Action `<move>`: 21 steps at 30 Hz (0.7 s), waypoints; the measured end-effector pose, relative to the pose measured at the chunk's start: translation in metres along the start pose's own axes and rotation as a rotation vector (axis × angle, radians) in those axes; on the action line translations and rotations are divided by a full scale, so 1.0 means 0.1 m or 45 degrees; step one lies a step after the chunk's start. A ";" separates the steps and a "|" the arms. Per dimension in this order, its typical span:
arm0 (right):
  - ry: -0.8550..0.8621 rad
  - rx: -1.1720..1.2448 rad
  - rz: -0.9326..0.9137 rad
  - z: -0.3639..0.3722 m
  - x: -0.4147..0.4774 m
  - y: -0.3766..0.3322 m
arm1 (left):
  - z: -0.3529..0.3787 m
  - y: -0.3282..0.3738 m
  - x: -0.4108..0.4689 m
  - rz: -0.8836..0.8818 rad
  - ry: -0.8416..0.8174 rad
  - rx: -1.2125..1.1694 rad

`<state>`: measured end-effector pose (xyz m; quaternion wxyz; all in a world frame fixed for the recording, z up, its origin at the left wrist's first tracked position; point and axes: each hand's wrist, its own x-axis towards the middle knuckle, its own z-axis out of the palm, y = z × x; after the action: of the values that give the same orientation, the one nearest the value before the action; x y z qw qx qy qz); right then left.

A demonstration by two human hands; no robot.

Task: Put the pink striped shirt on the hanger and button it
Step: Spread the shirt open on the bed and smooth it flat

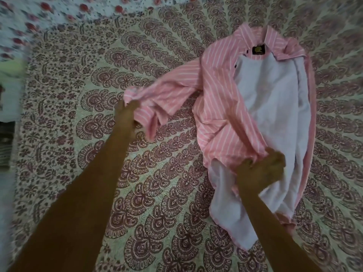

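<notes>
The pink striped shirt point(218, 99) lies open on the patterned bedspread point(82, 107), collar toward the far side, its pale inner side facing up and a dark label below the collar. My left hand point(126, 112) grips the end of the left sleeve, stretched out to the left. My right hand point(261, 167) grips the left front panel near the hem, bunching the fabric. No hanger is in view.
A second cloth with red flowers point(49, 10) covers the far left of the bed. Dark and pale objects point(7, 122) sit at the left edge, too blurred to tell apart.
</notes>
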<state>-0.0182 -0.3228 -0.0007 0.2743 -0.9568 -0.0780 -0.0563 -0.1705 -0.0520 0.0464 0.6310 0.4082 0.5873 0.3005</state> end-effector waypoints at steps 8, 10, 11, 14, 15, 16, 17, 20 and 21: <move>-0.708 0.651 -0.331 0.25 -0.34 -0.74 | -1.03 0.16 0.06 0.323 0.396 0.588; -0.854 0.685 -0.276 0.31 -0.38 -0.82 | -1.12 0.13 0.00 0.453 0.212 0.526; -0.944 0.665 -0.252 0.34 -0.41 -0.87 | -1.19 0.11 -0.03 0.441 0.142 0.423; -1.198 0.566 -0.144 0.42 -0.50 -1.01 | -1.30 0.09 -0.23 0.255 0.184 0.066; -1.244 0.563 -0.125 0.44 -0.55 -1.07 | -1.37 0.07 -0.27 0.186 0.184 -0.031; -1.283 0.566 -0.117 0.45 -0.62 -1.13 | -1.45 0.04 -0.30 0.119 0.165 -0.084; -1.318 0.567 -0.115 0.46 -0.67 -1.18 | -1.51 0.00 -0.32 0.039 0.162 -0.104; -1.393 0.612 -0.110 0.47 -0.91 -1.36 | -1.75 -0.13 -0.44 -0.146 0.232 -0.004; -1.394 0.631 -0.095 0.47 -0.96 -1.40 | -1.84 -0.20 -0.47 -0.135 0.247 0.118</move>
<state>-0.1350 -0.1917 0.0177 0.4071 -0.7508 -0.2522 0.4549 -0.3604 -0.0722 0.0570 0.5665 0.3744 0.6796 0.2774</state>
